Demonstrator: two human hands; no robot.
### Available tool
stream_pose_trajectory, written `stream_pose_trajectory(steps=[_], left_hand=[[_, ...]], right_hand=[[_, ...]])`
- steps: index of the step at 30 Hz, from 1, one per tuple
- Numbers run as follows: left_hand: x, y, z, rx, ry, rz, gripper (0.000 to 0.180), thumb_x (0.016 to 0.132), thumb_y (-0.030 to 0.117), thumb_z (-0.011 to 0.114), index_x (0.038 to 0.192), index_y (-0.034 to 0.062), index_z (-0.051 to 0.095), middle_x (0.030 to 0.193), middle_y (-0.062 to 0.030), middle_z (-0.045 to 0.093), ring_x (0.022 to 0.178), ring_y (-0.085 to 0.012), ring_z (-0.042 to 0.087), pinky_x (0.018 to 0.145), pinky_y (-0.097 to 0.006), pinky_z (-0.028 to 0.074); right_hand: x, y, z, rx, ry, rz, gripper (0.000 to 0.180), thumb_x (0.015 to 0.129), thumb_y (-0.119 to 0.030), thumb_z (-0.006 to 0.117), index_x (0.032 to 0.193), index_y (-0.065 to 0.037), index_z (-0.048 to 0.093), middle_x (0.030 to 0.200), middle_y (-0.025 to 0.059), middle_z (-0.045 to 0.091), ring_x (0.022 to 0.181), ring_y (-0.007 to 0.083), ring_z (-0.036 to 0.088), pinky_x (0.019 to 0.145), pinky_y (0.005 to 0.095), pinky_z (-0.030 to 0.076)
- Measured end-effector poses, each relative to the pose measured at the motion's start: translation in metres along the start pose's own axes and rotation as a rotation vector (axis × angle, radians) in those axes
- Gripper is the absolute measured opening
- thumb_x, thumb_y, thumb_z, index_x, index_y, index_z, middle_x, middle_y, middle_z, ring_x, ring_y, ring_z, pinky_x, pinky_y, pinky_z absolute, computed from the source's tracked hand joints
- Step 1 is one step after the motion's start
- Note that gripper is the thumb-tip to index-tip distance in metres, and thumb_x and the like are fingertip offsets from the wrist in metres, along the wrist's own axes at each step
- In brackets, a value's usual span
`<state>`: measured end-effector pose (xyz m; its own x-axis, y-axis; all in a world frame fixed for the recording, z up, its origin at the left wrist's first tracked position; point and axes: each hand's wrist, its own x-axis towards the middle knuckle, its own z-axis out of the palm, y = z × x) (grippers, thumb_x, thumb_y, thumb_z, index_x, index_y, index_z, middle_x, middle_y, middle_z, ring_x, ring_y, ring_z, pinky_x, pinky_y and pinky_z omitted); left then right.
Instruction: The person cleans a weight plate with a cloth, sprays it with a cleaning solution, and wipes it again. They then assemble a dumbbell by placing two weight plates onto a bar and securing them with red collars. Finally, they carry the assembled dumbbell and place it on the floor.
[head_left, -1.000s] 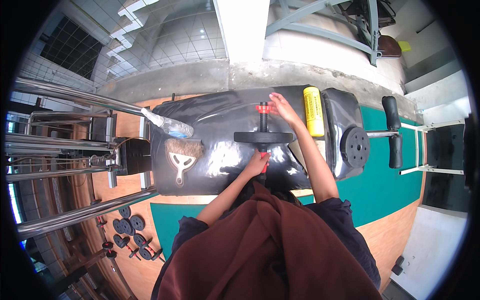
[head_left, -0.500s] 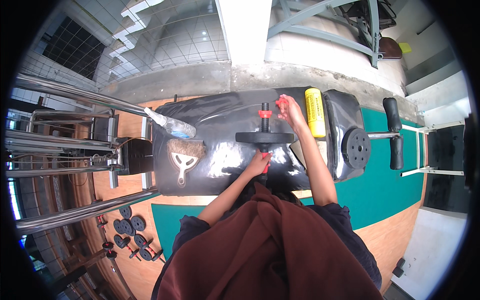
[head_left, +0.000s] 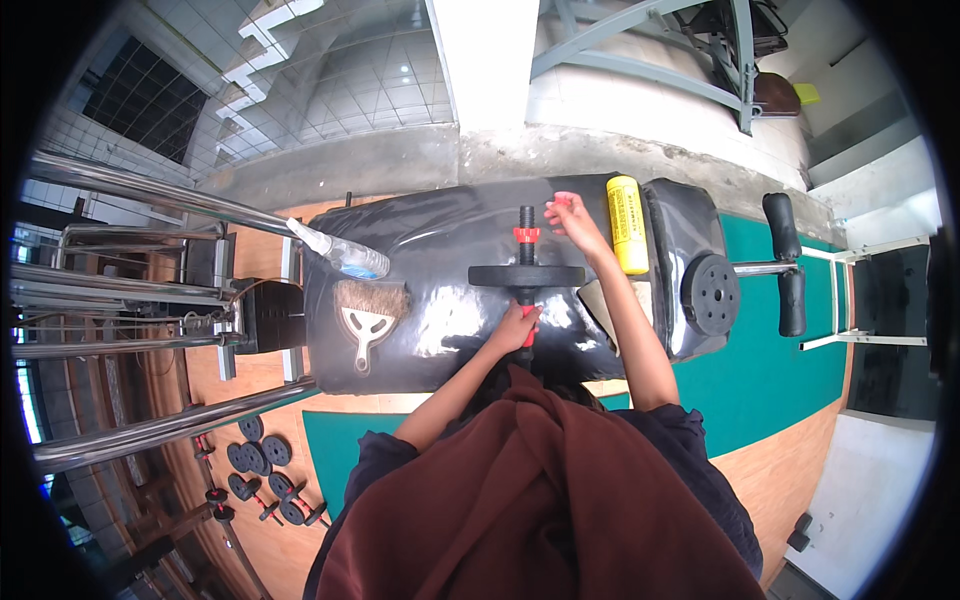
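My left hand [head_left: 515, 328] is closed round the red and black grip of a dumbbell bar [head_left: 527, 217], which stands on end in this view. A black weight plate [head_left: 527, 276] sits on the bar above that hand. Farther up the thread is a red star nut [head_left: 526, 236], apart from the plate. Beside the bar's far end is my right hand [head_left: 572, 220], its fingers bent, not touching the nut. Reddish colour shows at those fingers; what they hold is too small to make out. Below the left hand, my brown clothing hides the bar's near end.
The black padded bench [head_left: 430, 210] carries a brush [head_left: 368, 320], a clear spray bottle [head_left: 345, 255], a yellow bottle [head_left: 628, 226] and a loose weight plate [head_left: 711, 295]. Chrome rails [head_left: 170, 190] stand on the left. Several plates and dumbbells [head_left: 258, 455] lie on the wooden floor.
The star nut sits slightly nearer the plate. My right hand has shifted a little left and down, and the red piece at its fingers shows less. The left hand keeps its grip.
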<state>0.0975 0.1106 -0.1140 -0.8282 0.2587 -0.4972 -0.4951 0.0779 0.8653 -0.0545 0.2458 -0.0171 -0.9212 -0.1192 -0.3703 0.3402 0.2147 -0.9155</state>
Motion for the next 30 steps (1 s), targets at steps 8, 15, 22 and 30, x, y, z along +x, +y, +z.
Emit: stream_pose_trajectory(steps=[8,15,22,30], left_hand=[[-0.004,0.004,0.002,0.0,0.053,-0.041,0.047,0.088,0.031,0.054,0.106,-0.0064,0.032,0.078,-0.0052,0.054,0.066,-0.0113,0.057,0.059,-0.024,0.048],[-0.005,0.006,-0.001,-0.032,0.04,-0.072,0.044,0.088,0.03,0.054,0.105,-0.005,0.033,0.079,-0.0052,0.054,0.067,-0.011,0.057,0.061,-0.023,0.047],[-0.006,0.007,-0.002,-0.03,0.024,-0.066,0.034,0.089,0.028,0.053,0.1,-0.0003,0.037,0.078,-0.005,0.054,0.066,-0.0117,0.056,0.062,-0.025,0.047],[-0.005,0.01,-0.001,-0.054,0.054,-0.083,0.034,0.089,0.028,0.053,0.101,-0.0002,0.037,0.078,-0.005,0.054,0.067,-0.0119,0.057,0.061,-0.025,0.048]], right_hand=[[-0.003,0.01,0.019,0.018,-0.178,0.072,0.057,0.087,-0.035,0.051,0.131,-0.005,0.029,0.108,0.0124,0.056,0.102,0.0185,0.055,0.08,0.0298,0.046],[0.006,0.008,0.016,-0.188,0.014,-0.04,0.048,0.087,-0.032,0.051,0.122,-0.004,0.034,0.096,0.0113,0.057,0.087,0.0175,0.057,0.074,0.0287,0.048],[-0.011,-0.01,0.016,-0.164,-0.101,0.004,0.05,0.088,-0.033,0.049,0.125,-0.003,0.032,0.093,0.0151,0.06,0.074,0.0186,0.06,0.069,0.0291,0.049],[0.001,-0.001,0.016,-0.364,-0.046,-0.119,0.066,0.088,-0.042,0.045,0.131,0.002,0.024,0.104,0.0204,0.057,0.09,0.0229,0.058,0.082,0.0305,0.044]])
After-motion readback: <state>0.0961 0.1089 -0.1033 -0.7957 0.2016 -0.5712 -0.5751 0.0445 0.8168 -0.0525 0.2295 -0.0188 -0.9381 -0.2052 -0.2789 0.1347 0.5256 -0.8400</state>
